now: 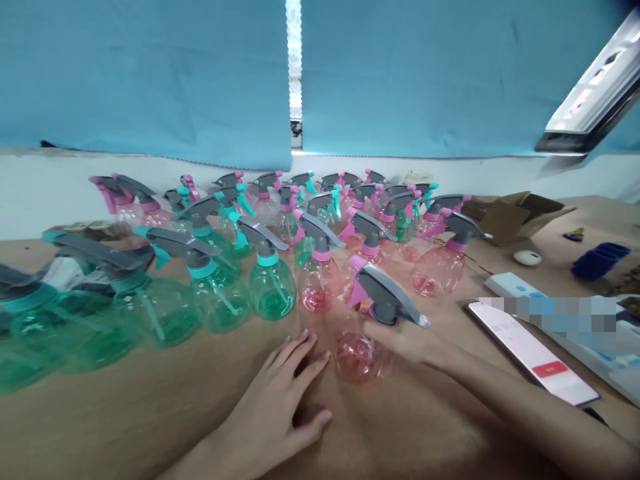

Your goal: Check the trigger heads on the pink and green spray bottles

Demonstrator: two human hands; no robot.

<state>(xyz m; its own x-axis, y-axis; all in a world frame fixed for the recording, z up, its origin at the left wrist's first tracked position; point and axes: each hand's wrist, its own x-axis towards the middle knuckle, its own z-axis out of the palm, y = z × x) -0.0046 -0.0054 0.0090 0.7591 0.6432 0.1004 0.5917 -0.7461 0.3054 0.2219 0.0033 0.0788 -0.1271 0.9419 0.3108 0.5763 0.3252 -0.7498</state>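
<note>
A pink spray bottle [359, 357] with a grey and pink trigger head stands nearest me on the table. My right hand [403, 339] reaches behind it from the right and grips it around the neck; the bottle hides most of the fingers. Just left of its base, my left hand [285, 390] rests palm down on the wood, fingers spread and holding nothing. Beyond my hands stand another pink spray bottle [320, 283] and a green spray bottle [273, 287], both upright with some pooled color low in the bowl.
Several more spray bottles, green at left [155, 313] and pink at right [437, 270], crowd the table back to the wall. On the right lie a lit phone [535, 350], a white box [520, 287], a white mouse [527, 258], blue rings [599, 261] and an open carton [515, 217].
</note>
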